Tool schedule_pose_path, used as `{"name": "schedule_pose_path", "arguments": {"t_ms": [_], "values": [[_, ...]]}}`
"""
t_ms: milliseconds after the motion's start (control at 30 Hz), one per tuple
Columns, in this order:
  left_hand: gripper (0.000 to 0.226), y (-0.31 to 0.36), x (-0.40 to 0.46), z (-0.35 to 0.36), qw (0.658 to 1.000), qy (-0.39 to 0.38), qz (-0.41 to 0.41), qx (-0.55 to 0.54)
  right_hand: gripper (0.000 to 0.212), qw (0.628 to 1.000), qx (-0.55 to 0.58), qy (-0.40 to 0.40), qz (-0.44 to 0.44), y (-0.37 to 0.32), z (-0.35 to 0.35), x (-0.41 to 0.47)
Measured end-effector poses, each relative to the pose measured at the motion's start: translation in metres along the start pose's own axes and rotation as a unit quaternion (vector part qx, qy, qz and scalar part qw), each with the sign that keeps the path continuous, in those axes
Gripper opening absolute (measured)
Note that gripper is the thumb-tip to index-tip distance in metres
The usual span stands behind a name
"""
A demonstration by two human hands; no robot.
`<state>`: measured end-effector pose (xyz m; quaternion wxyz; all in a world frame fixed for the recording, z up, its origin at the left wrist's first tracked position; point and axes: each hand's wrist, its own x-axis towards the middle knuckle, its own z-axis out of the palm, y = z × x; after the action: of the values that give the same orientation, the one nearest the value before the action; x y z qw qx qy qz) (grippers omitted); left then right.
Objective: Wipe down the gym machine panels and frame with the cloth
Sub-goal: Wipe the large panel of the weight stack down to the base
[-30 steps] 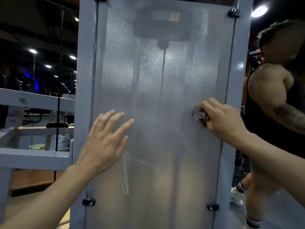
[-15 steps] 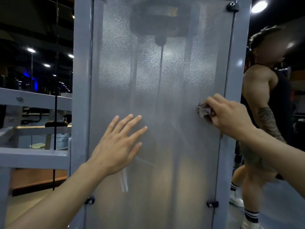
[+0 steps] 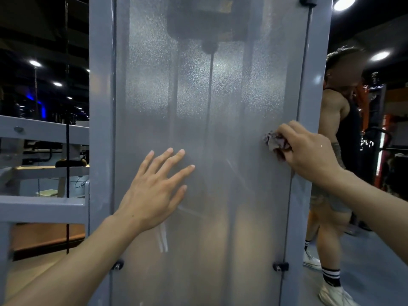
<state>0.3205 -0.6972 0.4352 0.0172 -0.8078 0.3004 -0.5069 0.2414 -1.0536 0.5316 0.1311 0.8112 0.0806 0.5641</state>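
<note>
- We see the frosted grey panel [image 3: 209, 107] filling the centre of the frame, standing upright between two grey frame posts, the left post [image 3: 100, 129] and the right post [image 3: 313, 96].
- Our left hand [image 3: 152, 193] lies flat against the panel at lower centre, fingers straight and spread, holding nothing.
- Our right hand [image 3: 306, 151] sits at centre right, fingers curled round a crumpled cloth [image 3: 273, 140], which is pressed to the panel just beside its right edge.
- Dark shapes of the weight stack and a cable show blurred through the panel at upper centre.
- Black mounting clips [image 3: 280, 266] hold the panel at its lower corners.
- At the right edge of the frame another person [image 3: 344, 133] in a black sleeveless top and white shoes stands behind the right post.
- Grey rails [image 3: 44, 204] cross the left of the frame.
</note>
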Motion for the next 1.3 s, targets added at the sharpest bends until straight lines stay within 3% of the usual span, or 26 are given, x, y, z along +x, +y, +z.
{"name": "schedule_pose_path", "arguments": {"t_ms": [167, 333, 533, 733, 967, 1133, 1300], "values": [[0.051, 0.002, 0.002, 0.000, 1.000, 0.004, -0.007, -0.004, 0.028, 0.999, -0.003, -0.025, -0.034, 0.004, 0.001, -0.012], [0.049, 0.003, 0.001, -0.002, 1.000, 0.005, -0.008, -0.012, 0.026, 0.999, 0.023, 0.017, 0.034, 0.010, -0.002, 0.003], [0.049, 0.002, 0.001, -0.001, 1.000, 0.003, -0.009, -0.010, 0.033, 0.999, 0.019, -0.027, 0.000, 0.006, 0.010, -0.022], [0.049, 0.003, 0.001, -0.002, 1.000, 0.005, -0.013, -0.014, 0.029, 0.996, 0.054, 0.022, 0.062, 0.017, 0.002, 0.005], [0.051, 0.003, 0.002, -0.003, 1.000, -0.003, -0.013, -0.010, 0.030, 0.999, 0.024, -0.024, 0.002, 0.020, 0.005, -0.016], [0.050, 0.005, 0.001, -0.003, 1.000, -0.001, -0.017, -0.016, 0.027, 0.996, 0.044, 0.022, 0.076, 0.026, 0.002, -0.002], [0.050, 0.006, 0.002, -0.001, 1.000, 0.000, -0.022, -0.022, 0.030, 0.998, 0.036, -0.041, 0.040, 0.013, 0.018, -0.051]]}}
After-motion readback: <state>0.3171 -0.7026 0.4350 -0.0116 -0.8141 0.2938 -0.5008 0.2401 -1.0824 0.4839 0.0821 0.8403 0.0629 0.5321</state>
